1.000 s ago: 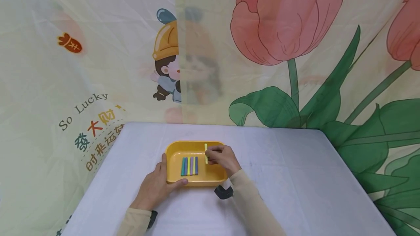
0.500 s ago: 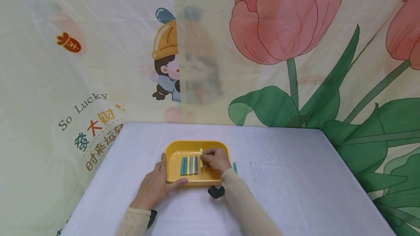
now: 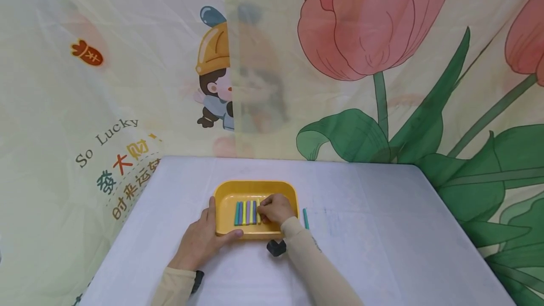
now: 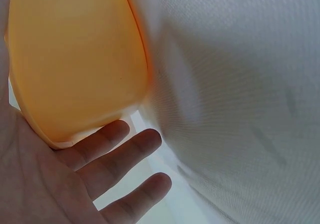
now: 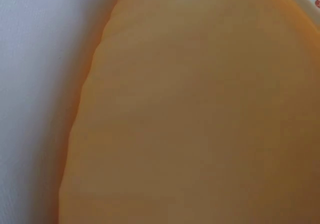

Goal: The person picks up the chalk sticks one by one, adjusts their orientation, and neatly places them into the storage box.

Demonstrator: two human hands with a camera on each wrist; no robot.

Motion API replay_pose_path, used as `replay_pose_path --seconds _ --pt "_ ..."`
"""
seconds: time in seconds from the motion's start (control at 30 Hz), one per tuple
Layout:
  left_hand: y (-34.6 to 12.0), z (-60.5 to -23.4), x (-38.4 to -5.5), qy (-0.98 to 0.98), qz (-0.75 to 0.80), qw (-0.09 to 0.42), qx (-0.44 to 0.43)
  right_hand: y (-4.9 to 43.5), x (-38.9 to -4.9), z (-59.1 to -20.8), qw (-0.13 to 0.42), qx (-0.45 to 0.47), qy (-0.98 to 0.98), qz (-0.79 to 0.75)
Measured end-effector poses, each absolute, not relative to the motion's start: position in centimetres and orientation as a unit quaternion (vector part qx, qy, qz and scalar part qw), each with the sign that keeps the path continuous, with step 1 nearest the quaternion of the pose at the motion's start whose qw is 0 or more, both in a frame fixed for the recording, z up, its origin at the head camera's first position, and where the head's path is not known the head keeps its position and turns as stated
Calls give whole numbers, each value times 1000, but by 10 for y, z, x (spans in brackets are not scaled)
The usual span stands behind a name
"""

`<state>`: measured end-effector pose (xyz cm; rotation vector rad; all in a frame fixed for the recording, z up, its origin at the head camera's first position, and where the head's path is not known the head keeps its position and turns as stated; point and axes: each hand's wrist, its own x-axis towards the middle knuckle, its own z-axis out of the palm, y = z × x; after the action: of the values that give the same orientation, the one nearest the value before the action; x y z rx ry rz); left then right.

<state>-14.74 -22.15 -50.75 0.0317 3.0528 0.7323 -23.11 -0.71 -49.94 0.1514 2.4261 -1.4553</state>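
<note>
A shallow yellow tray (image 3: 272, 235) stands on the white-covered table. Inside it several sticks, apparently chalk (image 3: 244, 213), in green, blue, yellow and purple, lie side by side in a row. My right hand (image 3: 277, 209) reaches in over the tray and pinches a yellow chalk stick (image 3: 259, 211) at the row's right end. Along the tray's left side and near corner rests my left hand (image 3: 201, 237), its thumb by the near rim. The left wrist view shows its fingers (image 4: 122, 159) fairly straight beside the tray wall (image 4: 80, 59). Only tray and cloth fill the right wrist view.
A single green chalk stick (image 3: 306, 218) lies on the tablecloth (image 3: 361, 249) just right of the tray, close to my right sleeve (image 3: 314, 259). Faint bluish smudges mark the cloth there. A printed curtain (image 3: 263, 60) hangs behind the table's far edge.
My right hand has moved left and lower with the yellow chalk stick, bringing it beside the row. The green stick on the cloth has come into sight. My left hand stays put.
</note>
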Motion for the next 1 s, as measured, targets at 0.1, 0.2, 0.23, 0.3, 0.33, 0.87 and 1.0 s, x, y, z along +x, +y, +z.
replay_pose_path --seconds 0.1,0.2,0.23,0.3,0.33,0.87,1.0 --pt "-222 -507 -147 973 232 1 9 -9 -233 -500 157 60 848 -502" --pt "-221 -506 -147 972 234 5 6 -9 -233 -500 158 62 848 -501" --pt "-221 -506 -147 972 235 6 5 -10 -233 -500 159 63 848 -502" --pt "-220 -505 -146 972 236 7 4 -9 -233 -499 160 63 846 -504" --pt "-220 -504 -146 972 237 7 4 -9 -233 -499 161 63 846 -504" --pt "-221 -506 -145 970 241 9 3 -5 -227 -493 159 36 851 -498" --pt "-220 -505 -146 971 240 10 1 2 -228 -489 152 14 850 -505"
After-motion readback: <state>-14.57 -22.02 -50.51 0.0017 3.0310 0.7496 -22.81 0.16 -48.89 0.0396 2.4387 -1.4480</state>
